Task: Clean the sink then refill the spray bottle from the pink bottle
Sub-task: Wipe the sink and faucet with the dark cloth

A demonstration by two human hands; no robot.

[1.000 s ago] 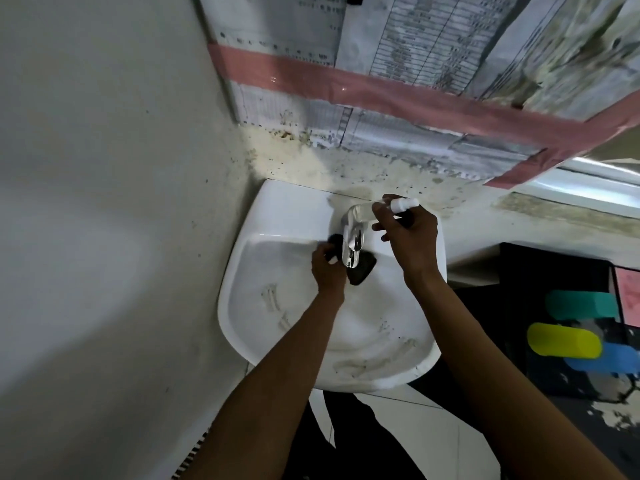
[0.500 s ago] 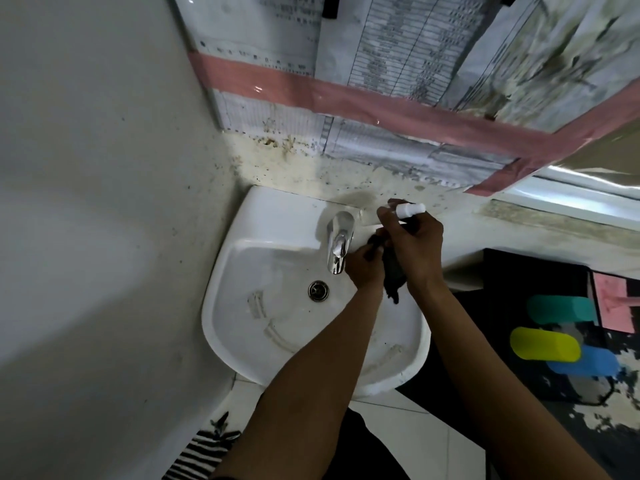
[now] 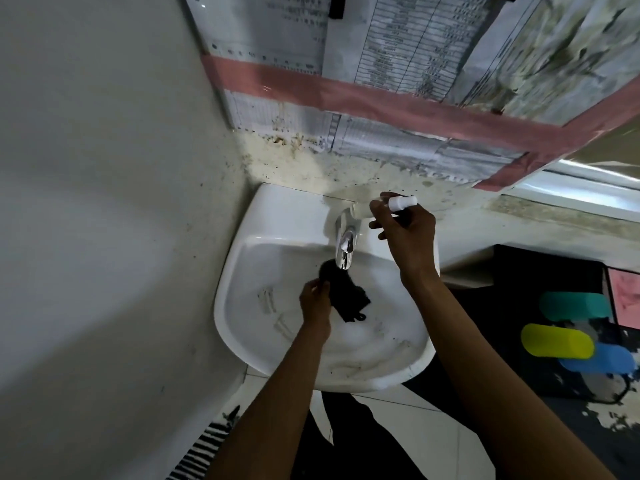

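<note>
A white wall-hung sink [image 3: 242,265] with grime streaks in its basin sits in the corner. Its chrome tap [image 3: 345,242] stands at the back rim. My left hand [image 3: 315,303] grips a black cloth [image 3: 346,294] inside the basin, just under the tap's spout. My right hand [image 3: 408,233] is raised at the right of the tap, closed around a small spray bottle whose white cap [image 3: 401,203] sticks out above the fingers. No pink bottle is in sight.
A grey wall closes the left side. Taped papers with pink tape [image 3: 381,102] cover the stained back wall. At the right, a dark mat holds green [image 3: 575,306], yellow [image 3: 557,341] and blue [image 3: 602,362] cylinders. White floor tiles lie below the sink.
My left hand moved the black cloth from beside the right hand down and left into the basin under the spout. The right hand with the spray bottle stayed near the tap.
</note>
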